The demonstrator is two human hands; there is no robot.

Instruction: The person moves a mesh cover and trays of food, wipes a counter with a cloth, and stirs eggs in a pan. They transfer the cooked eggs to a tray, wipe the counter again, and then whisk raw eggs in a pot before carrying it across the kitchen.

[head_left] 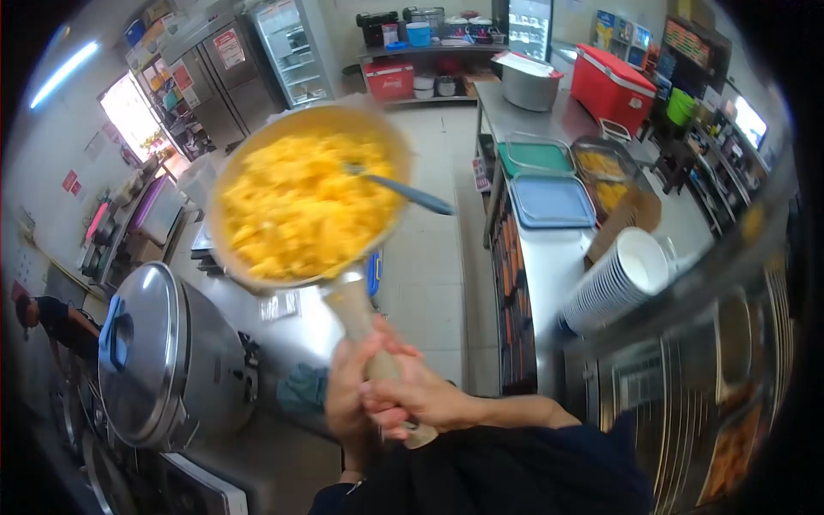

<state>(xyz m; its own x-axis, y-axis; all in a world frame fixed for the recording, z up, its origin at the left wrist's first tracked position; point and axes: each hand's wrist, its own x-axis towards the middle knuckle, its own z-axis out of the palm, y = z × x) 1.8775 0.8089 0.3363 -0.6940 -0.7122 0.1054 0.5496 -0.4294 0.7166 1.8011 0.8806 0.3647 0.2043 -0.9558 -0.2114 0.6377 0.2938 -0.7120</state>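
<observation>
A frying pan [356, 120] full of yellow scrambled egg [300, 206] is held up in front of me. From the egg sticks out a spoon-like utensil with a dark grey handle [412, 193]; its head is partly buried. My left hand [348, 395] and my right hand [421, 390] are both closed around the pan's beige handle [348, 305], the right one nearer its end. A teal cloth [302, 388] lies on the steel counter left of my hands.
A large lidded steel pot [154, 343] stands at left, with a person [64, 326] beyond it. On the right counter are a blue-lidded tray [554, 202], a green-lidded tray [532, 158], stacked white bowls [614, 279], a big pot [528, 86] and a red cooler [609, 90].
</observation>
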